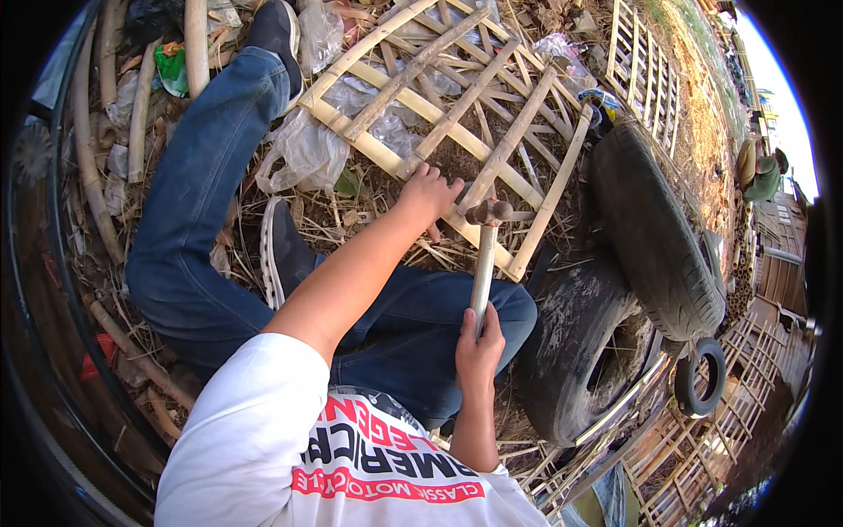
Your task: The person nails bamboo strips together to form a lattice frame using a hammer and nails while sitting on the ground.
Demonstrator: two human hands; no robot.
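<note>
My left hand [428, 195] is closed around the near edge strip of a lattice panel [379, 151] made of pale, split-bamboo-like slats. Crossed slats stretch away from my fingers, and the panel lies over dry litter and clear plastic. In my right hand [479, 347] is a hammer [485, 263], gripped low on its silver-grey handle. Its rusty head is up, overlapping the panel's near right corner in the view; whether it touches the slats I cannot tell. My left fingertips are partly hidden beneath the strip.
My jeans-clad legs [211, 176] are bent to the left and in front. Two worn tyres [654, 228] lie right of the panel, with a smaller tyre [700, 378] beyond. Another lattice panel [645, 70] lies far right. Poles [195, 44] and plastic scraps cover the left ground.
</note>
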